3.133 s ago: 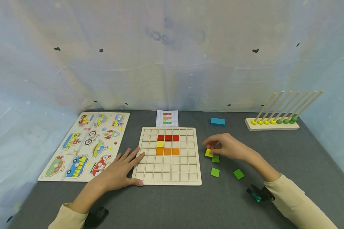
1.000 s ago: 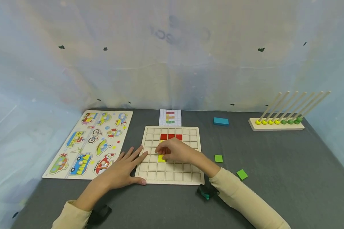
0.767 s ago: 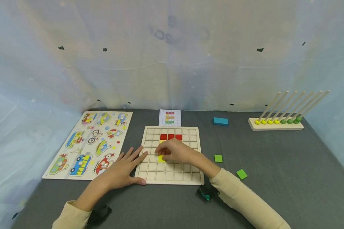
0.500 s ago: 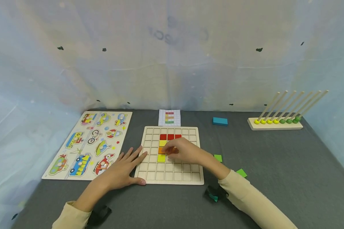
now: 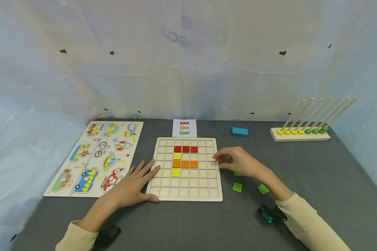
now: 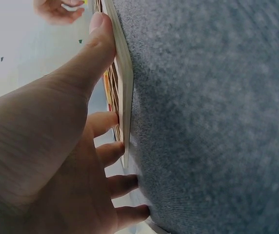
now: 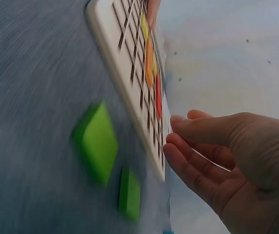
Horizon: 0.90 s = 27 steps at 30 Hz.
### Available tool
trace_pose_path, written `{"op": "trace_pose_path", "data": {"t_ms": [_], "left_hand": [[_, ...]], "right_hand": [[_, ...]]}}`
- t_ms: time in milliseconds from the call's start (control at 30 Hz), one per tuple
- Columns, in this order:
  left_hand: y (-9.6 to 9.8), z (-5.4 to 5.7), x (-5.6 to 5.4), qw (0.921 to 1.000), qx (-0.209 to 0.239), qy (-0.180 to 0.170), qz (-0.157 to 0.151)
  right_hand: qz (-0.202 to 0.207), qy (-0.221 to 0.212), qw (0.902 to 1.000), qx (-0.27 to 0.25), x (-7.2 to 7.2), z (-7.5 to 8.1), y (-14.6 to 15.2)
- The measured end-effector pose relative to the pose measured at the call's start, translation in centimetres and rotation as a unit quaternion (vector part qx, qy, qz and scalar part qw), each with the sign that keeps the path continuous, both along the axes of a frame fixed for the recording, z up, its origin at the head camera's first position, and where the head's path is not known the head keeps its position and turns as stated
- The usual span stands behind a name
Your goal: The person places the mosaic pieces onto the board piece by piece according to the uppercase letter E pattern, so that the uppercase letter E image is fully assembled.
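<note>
A wooden grid board point(image 5: 188, 195) lies at the middle of the table. Red tiles point(image 5: 185, 149) form a row in it, with a yellow tile point(image 5: 177, 156) under the left one. Below come orange tiles point(image 5: 185, 164) in a row, then a second yellow tile point(image 5: 175, 172). My left hand point(image 5: 130, 186) rests with spread fingers on the board's left edge, thumb at its lower corner. My right hand point(image 5: 238, 162) hovers by the right edge, fingers loosely bent and holding nothing. Green tiles lie below it, one point(image 5: 237, 187) nearer the board, another point(image 5: 263, 189) farther right, a third partly hidden.
A picture puzzle board point(image 5: 94, 157) with vehicles lies at the left. Behind the grid board is a pattern card point(image 5: 184, 128). A blue block point(image 5: 240, 131) sits at the back right, beside a bead-and-peg stand point(image 5: 300, 136). A hanging sheet closes the back.
My right hand took the yellow tile from beside the green ones and set it below the orange row. It then let go and moved right, off the tiles. The left hand stayed put.
</note>
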<state>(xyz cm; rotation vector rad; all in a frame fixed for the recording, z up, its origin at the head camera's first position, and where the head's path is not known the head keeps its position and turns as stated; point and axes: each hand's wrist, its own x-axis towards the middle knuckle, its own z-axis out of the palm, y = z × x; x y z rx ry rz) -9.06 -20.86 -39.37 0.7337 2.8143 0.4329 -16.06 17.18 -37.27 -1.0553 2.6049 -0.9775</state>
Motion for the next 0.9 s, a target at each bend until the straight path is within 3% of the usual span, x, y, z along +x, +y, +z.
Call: {"op": "trace_pose_path", "data": {"t_ms": [167,367,900], "left_hand": [[0.0,0.1,0.0,1.0,0.0,-0.001,0.001],[0.0,0.0,0.0,1.0,0.002,-0.003,0.0],[0.0,-0.1,0.1,1.0,0.005,-0.001,-0.005]], "right_hand": [[-0.031,-0.006,0.9993,0.021,0.3,-0.4,3.0],[-0.034,-0.017,0.9989,0.03,1.0,-0.6,5.0],[-0.034,0.0,0.9985,0.042,2.2,-1.3,5.1]]}}
